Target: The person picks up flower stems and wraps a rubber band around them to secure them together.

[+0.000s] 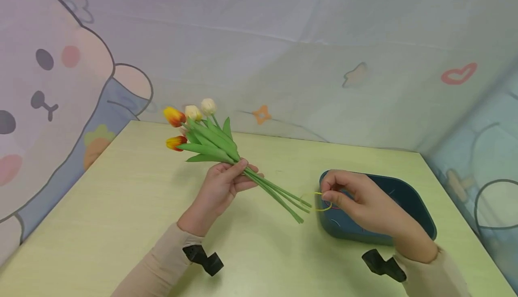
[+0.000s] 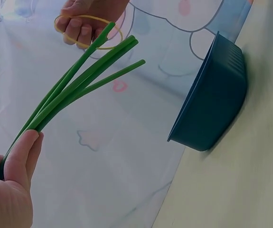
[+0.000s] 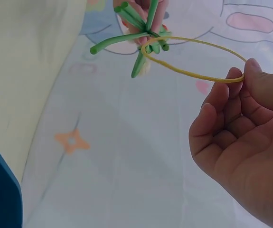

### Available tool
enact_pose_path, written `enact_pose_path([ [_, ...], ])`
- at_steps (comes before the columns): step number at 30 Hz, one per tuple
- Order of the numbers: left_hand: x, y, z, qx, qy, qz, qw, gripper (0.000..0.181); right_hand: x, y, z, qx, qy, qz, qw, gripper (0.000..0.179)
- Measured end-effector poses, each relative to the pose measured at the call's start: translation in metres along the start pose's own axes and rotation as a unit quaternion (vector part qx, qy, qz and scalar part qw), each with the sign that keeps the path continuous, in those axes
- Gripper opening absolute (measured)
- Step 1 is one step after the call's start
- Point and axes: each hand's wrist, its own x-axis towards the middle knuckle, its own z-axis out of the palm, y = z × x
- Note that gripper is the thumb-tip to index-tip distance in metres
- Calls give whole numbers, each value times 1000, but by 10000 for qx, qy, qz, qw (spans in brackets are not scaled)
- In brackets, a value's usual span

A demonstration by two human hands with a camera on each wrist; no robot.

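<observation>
A bunch of artificial tulips (image 1: 214,137), with orange-yellow and cream heads, slants across the head view. My left hand (image 1: 220,184) grips its green stems just below the leaves, thumb on top. The cut stem ends (image 2: 103,52) point right, toward my other hand. Between thumb and forefinger, my right hand (image 1: 364,202) pinches a yellow rubber band (image 3: 188,73), which hangs as an open loop. In the head view the loop lies close to the stem tips; whether it touches or encircles any stem I cannot tell.
A dark blue plastic basket (image 1: 421,211) stands on the right of the pale table (image 1: 101,225), partly under my right hand. Something thin and pinkish shows inside it, mostly hidden. Behind the table hangs a printed cloth (image 1: 283,72).
</observation>
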Motion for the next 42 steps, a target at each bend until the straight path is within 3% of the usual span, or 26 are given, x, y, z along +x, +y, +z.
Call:
enact_pose_path([
  [11,-8,-3,13,-71,-354,-153,9992,19,11,5,7,442,55,-36,9990,17],
  [27,-19,-2,26,272,-800,-259,9961,21,32,4,16,622,-29,-166,9979,12],
  [42,-20,-9,30,368,-985,-426,9935,20,59,4,30,580,-235,552,9965,7],
])
